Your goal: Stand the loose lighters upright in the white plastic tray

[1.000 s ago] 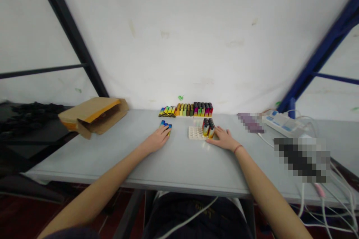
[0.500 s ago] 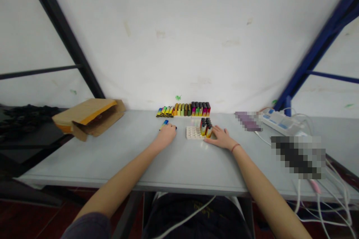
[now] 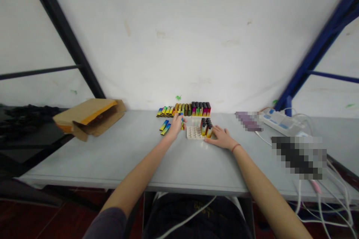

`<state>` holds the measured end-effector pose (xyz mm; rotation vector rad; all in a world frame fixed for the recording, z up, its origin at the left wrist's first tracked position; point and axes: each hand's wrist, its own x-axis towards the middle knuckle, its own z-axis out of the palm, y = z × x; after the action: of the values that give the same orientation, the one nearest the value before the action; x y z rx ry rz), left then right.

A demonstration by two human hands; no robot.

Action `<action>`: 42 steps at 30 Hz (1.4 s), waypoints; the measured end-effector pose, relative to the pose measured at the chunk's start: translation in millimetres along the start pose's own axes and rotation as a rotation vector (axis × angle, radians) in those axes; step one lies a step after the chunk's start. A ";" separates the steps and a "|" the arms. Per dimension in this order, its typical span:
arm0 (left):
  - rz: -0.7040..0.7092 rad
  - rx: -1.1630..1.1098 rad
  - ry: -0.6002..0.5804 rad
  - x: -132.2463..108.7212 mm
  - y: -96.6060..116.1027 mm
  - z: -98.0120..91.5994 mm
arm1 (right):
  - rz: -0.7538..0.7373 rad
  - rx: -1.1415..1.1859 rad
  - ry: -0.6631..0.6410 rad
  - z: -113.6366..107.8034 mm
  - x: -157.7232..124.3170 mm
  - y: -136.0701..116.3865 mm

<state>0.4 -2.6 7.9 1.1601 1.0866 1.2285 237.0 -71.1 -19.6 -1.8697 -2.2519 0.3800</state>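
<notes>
Head view:
1. Labels on the back-row lighters (image 3: 193, 109) were too small to read.
2. The held lighter (image 3: 182, 121) stood nearly upright, its long axis close to vertical.
3. The left hand (image 3: 176, 126) was closed around it, with the lighter showing at the hand's right side, near the tray (image 3: 193, 133).
4. The right hand (image 3: 221, 137) lay open on the tabletop (image 3: 112, 157), fingers spread, holding nothing, just beside the tray.
5. Two loose lighters (image 3: 165, 127) lay left of the left hand.
</notes>
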 end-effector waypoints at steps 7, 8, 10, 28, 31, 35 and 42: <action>-0.208 -0.193 -0.062 -15.2 -10.1 2.7 | -0.006 -0.002 0.003 1.5 1.1 2.7; -0.222 -0.166 -0.047 -16.9 -11.7 1.8 | -0.004 -0.001 0.000 2.0 1.6 3.7; -0.232 -0.115 -0.006 -19.4 -13.7 1.6 | -0.001 0.001 -0.010 3.1 2.9 5.8; -0.174 -0.153 0.140 -19.6 -19.6 5.2 | -0.020 -0.017 0.014 2.5 2.2 6.9; -0.195 -0.145 0.138 -19.7 -18.4 6.1 | -0.022 -0.013 0.012 2.3 1.9 6.5; -0.217 -0.182 0.137 -20.8 -16.5 5.1 | -0.016 -0.010 0.011 3.3 2.4 7.4; -0.212 -0.308 0.119 -19.1 -16.7 4.2 | -0.023 -0.018 0.015 4.3 4.0 9.1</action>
<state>5.4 -21.8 -8.5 0.7266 1.0357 1.2565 243.4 -66.0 -26.6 -1.8474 -2.2722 0.3425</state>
